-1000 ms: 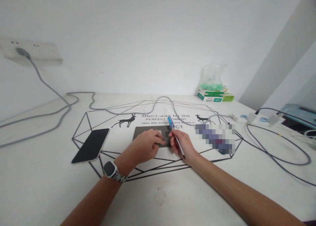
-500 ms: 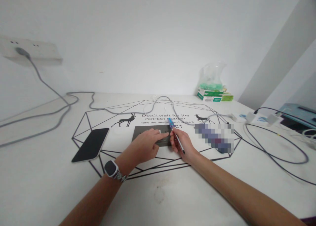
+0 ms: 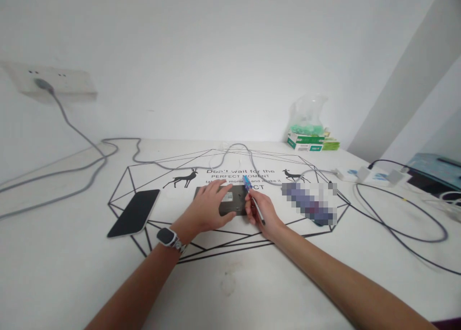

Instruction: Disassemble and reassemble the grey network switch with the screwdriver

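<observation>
A dark grey flat rectangular device [image 3: 236,200] lies on the white table [image 3: 230,282], on a printed line-art pattern with deer. My left hand [image 3: 209,210], with a watch [image 3: 166,238] on the wrist, rests flat on the device's left part, fingers stretched out. My right hand [image 3: 260,211] is closed round a small screwdriver [image 3: 252,198] with a blue handle pointing up and away; it sits at the device's right edge.
A black phone [image 3: 134,213] lies left of my hands. Grey cables [image 3: 108,152] run from a wall socket [image 3: 54,82] across the table's back. A blurred object [image 3: 309,202] lies to the right, more cables [image 3: 399,210] beyond, and green boxes with a plastic bag [image 3: 309,135] at the back.
My left hand has gone from a pinch at the device's edge to lying flat on it. The right hand with the screwdriver has barely shifted. The view tilted slightly.
</observation>
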The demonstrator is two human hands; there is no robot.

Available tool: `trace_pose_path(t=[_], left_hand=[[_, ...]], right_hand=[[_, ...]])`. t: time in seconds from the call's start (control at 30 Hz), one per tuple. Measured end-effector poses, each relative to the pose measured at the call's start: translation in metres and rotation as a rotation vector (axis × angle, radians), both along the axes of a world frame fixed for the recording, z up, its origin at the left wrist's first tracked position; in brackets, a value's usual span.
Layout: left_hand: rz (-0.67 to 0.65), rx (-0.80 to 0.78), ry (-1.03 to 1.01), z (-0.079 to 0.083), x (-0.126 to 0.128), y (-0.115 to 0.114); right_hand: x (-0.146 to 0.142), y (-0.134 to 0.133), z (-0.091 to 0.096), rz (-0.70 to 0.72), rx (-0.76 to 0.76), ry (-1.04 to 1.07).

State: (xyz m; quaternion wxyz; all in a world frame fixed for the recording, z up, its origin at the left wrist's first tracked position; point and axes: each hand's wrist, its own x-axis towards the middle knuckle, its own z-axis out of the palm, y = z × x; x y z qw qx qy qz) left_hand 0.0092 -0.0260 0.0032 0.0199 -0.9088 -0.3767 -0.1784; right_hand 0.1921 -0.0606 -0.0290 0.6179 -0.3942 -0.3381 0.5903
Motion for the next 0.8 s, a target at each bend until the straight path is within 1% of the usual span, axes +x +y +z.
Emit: trace_pose_path(t=[0.03,0.1,0.2,0.23,0.27,0.37,0.4,0.43,0.53,0.57,0.6,0.63,0.7,0.73,0.77,0.8], left_hand=[[0.035,-0.006,0.027,-0.002,-0.001,0.006],[0.065,-0.044,0.069,-0.003,-0.002,0.016],[0.092,-0.079,0.124,0.002,0.002,0.020],[0.123,-0.068,0.150,0.005,0.005,0.017],[0.181,-0.049,0.184,0.009,0.008,0.011],[0.434,-0.002,0.272,0.020,0.019,-0.015],[0.484,0.008,0.280,0.023,0.021,-0.025],[0.507,-0.002,0.289,0.027,0.022,-0.035],[0.448,-0.036,0.280,0.035,0.017,-0.058],[0.455,-0.010,0.265,0.037,0.015,-0.062],[0.412,0.038,0.242,0.038,0.012,-0.064],[0.338,0.086,0.220,0.037,0.009,-0.065],[0.108,0.144,0.179,0.031,0.006,-0.062],[-0.009,0.135,0.166,0.027,0.005,-0.060],[-0.079,0.105,0.153,0.022,0.005,-0.057],[-0.111,0.071,0.142,0.017,0.005,-0.055]], right_hand=[[0.000,0.000,0.000,0.001,0.001,0.003],[0.000,0.000,-0.001,0.002,0.007,0.012],[0.001,0.001,-0.002,-0.013,0.017,0.019],[0.002,0.002,-0.002,-0.031,0.021,0.017],[0.004,0.003,-0.001,-0.055,0.024,0.014],[0.012,0.008,-0.001,-0.138,0.022,-0.004],[0.015,0.010,-0.001,-0.165,0.019,-0.014],[0.017,0.012,-0.001,-0.188,0.019,-0.024],[0.022,0.016,-0.004,-0.232,0.024,-0.043],[0.022,0.017,-0.005,-0.234,0.027,-0.045],[0.021,0.017,-0.006,-0.231,0.029,-0.046],[0.020,0.017,-0.006,-0.228,0.031,-0.048],[0.019,0.016,-0.006,-0.223,0.036,-0.051],[0.018,0.016,-0.005,-0.222,0.039,-0.053],[0.018,0.015,-0.004,-0.224,0.042,-0.055],[0.018,0.015,-0.004,-0.226,0.044,-0.058]])
